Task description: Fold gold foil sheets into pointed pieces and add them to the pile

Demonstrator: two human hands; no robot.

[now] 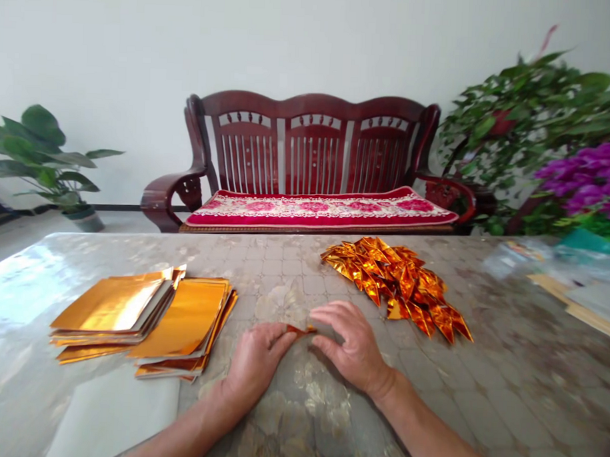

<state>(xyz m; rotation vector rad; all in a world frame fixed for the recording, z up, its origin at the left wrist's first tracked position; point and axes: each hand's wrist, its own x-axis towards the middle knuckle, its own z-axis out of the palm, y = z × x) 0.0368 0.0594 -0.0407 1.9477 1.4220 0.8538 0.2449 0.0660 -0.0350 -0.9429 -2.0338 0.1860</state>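
Note:
Near the middle of the table, my left hand [260, 353] pinches a small folded piece of gold foil paper [300, 331] between thumb and fingers. My right hand [348, 343] is at the other end of the piece, thumb and fingers apart around its tip; whether it touches the foil is hard to tell. Two stacks of flat gold foil sheets, a left stack [109, 305] and a right stack [184, 317], lie left of my left hand. Beyond my right hand rests a pile of folded, pointed gold foil shapes [393, 278].
A pale sheet [118, 408] lies at the table's [459, 387] near left. Clear plastic packaging [517, 256] and flat boards [595, 298] sit at the right edge. Behind the table stand a wooden bench [315, 142], a potted plant [52, 160] and purple flowers [590, 175].

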